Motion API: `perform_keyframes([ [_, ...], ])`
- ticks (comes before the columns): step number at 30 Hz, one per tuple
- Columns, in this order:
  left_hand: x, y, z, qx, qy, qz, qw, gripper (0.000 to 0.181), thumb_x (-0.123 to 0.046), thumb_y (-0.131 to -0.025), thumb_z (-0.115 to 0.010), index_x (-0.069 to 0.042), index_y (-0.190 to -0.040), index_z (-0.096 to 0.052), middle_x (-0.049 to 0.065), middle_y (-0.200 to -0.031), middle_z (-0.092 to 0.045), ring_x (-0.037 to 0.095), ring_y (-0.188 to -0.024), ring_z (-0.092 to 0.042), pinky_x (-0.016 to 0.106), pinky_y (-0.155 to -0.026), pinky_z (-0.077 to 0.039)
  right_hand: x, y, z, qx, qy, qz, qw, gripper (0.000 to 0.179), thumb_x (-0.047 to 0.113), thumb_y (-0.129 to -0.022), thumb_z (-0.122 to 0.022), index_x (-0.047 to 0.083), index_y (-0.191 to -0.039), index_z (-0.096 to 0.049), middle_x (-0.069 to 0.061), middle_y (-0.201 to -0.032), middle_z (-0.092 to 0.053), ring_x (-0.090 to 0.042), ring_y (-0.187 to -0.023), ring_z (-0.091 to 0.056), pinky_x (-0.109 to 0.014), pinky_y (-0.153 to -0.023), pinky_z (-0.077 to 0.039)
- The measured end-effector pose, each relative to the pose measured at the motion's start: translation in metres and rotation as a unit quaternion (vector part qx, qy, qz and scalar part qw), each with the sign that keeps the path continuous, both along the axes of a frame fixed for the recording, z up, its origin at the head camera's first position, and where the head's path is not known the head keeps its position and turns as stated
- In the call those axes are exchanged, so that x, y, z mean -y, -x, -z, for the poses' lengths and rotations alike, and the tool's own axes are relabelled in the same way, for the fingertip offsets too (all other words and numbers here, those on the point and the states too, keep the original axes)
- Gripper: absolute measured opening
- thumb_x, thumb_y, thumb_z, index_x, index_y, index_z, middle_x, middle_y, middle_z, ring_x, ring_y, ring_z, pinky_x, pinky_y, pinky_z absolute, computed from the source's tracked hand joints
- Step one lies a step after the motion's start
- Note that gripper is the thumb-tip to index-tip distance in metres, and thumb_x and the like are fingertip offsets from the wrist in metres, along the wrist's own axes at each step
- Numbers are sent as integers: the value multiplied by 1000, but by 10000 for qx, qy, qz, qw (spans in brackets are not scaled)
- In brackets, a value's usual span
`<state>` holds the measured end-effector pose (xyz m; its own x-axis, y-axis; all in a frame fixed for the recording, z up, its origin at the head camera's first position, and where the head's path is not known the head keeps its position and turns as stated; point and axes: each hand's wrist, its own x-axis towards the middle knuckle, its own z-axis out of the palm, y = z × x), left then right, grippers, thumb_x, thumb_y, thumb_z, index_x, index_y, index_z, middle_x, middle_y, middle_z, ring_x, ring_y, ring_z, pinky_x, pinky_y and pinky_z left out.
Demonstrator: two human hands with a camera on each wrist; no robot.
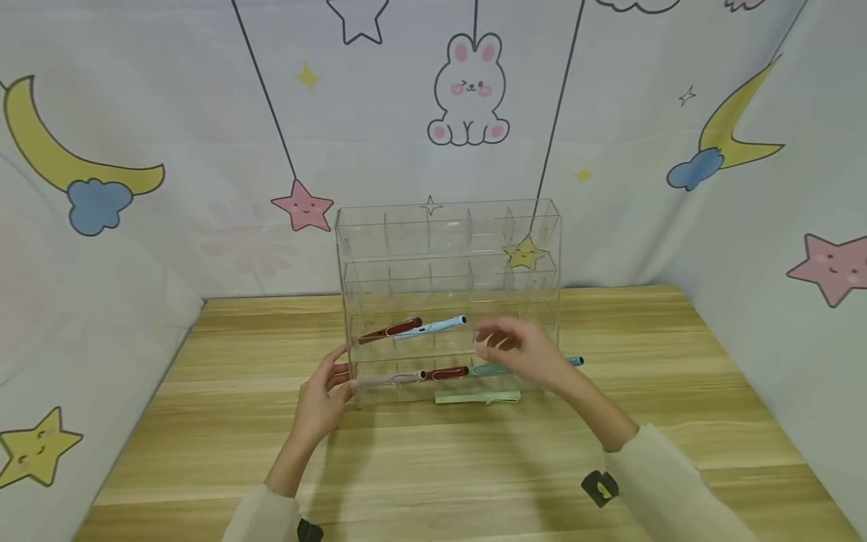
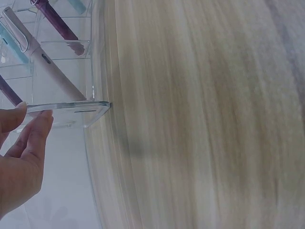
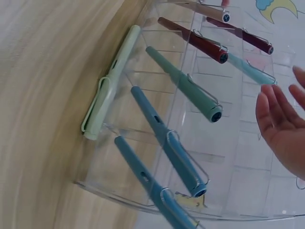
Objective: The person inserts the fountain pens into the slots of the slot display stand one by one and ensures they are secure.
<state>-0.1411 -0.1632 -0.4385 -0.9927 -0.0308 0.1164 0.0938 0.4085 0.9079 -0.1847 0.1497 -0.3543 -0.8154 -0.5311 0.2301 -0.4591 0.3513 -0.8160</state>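
A clear acrylic rack [image 1: 406, 235] with rows of small compartments stands upright on the table. My left hand [image 1: 321, 403] pinches the edge of its left side panel between thumb and fingers. My right hand [image 1: 524, 350], fingers loosely bent and holding nothing, hovers before the rack, just right of a light blue pen [image 1: 440, 325]. Beside that pen in the same row lies a dark red pen [image 1: 393, 331]. The lowest row holds a pale pinkish-grey pen [image 1: 393, 378], another dark red pen [image 1: 447, 373], a green pen [image 3: 183, 86] and two blue pens [image 3: 167, 136], all slanting outward.
A pale green pen [image 1: 477, 397] lies along the rack's front foot. The rack's upper rows show bare dividers. Under it spreads a wood-grain table [image 1: 433, 467], with a white cloth [image 1: 203, 150] printed with stars, moons and a rabbit behind and at both sides.
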Motion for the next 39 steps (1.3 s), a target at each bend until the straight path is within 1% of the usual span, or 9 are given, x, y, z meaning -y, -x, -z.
perform_keyframes([
  [3, 1, 0, 0, 28, 36, -25, 10000, 58, 8, -83, -60, -3, -136, -38, 26, -112, -58, 36, -101, -58, 30, -73, -55, -6, -4, 6, 142, 187, -532, 9983, 27, 1, -83, -65, -4, -109, -60, -18, -100, -62, -21, -86, -60, -30, -70, -54],
  [6, 1, 0, 1, 29, 42, -41, 10000, 59, 8, -83, -60, -3, -136, -38, 26, -112, -58, 36, -100, -58, 29, -73, -55, -13, -10, 12, 395, 175, -1005, 9940, 27, 4, -83, -66, -3, -109, -61, -15, -100, -63, -21, -86, -60, -29, -65, -53],
  [10, 2, 0, 1, 32, 22, -63, 10000, 59, 8, -83, -60, -3, -136, -38, 26, -111, -58, 37, -100, -58, 29, -72, -55, -19, -18, 23, 684, -128, -1183, 9905, 26, 10, -84, -66, 1, -108, -62, -7, -99, -62, -17, -84, -58, -27, -64, -52],
  [17, 1, 0, 0, 67, -5, -46, 10000, 58, 8, -83, -60, -3, -136, -39, 27, -112, -57, 37, -101, -58, 30, -73, -55, -25, -30, 51, 577, -567, -657, 9946, 32, 14, -84, -67, 0, -111, -60, -16, -104, -61, -14, -80, -57, -26, -66, -53],
  [24, 1, 0, 0, 62, 38, -51, 10000, 58, 8, -83, -60, -3, -136, -38, 26, -112, -58, 36, -101, -58, 30, -73, -55, -33, -35, 85, 675, -793, 28, 9946, 36, 7, -81, -68, -7, -113, -58, -19, -103, -59, -10, -73, -55, -22, -63, -52],
  [30, 1, 0, -1, 124, -64, -1, 9999, 58, 8, -84, -59, -2, -137, -37, 27, -114, -56, 37, -103, -57, 30, -74, -55, -35, -35, 100, 633, -910, 409, 9930, 38, 3, -81, -67, -10, -114, -56, -11, -85, -59, -9, -68, -54, -21, -59, -51],
  [32, 1, 0, -1, 131, -86, 11, 9999, 58, 8, -84, -59, -2, -137, -37, 27, -114, -56, 37, -104, -57, 30, -74, -55, -35, -35, 103, 632, -929, 488, 9925, 37, 1, -81, -66, -10, -115, -56, -10, -83, -59, -9, -68, -54, -21, -58, -51],
  [34, 0, -1, -1, 132, -108, 15, 9999, 58, 7, -85, -58, -2, -137, -36, 27, -115, -55, 36, -104, -56, 30, -74, -55, -35, -35, 106, 622, -946, 557, 9920, 37, 0, -80, -66, -10, -114, -56, -12, -88, -59, -10, -69, -54, -21, -59, -51],
  [39, 0, -2, -2, 148, -114, 10, 9998, 59, 7, -85, -59, -2, -137, -36, 28, -116, -55, 37, -104, -56, 30, -74, -55, -34, -35, 110, 562, -1015, 655, 9911, 36, 0, -80, -66, -9, -114, -57, -22, -112, -56, -9, -72, -54, -20, -62, -50],
])
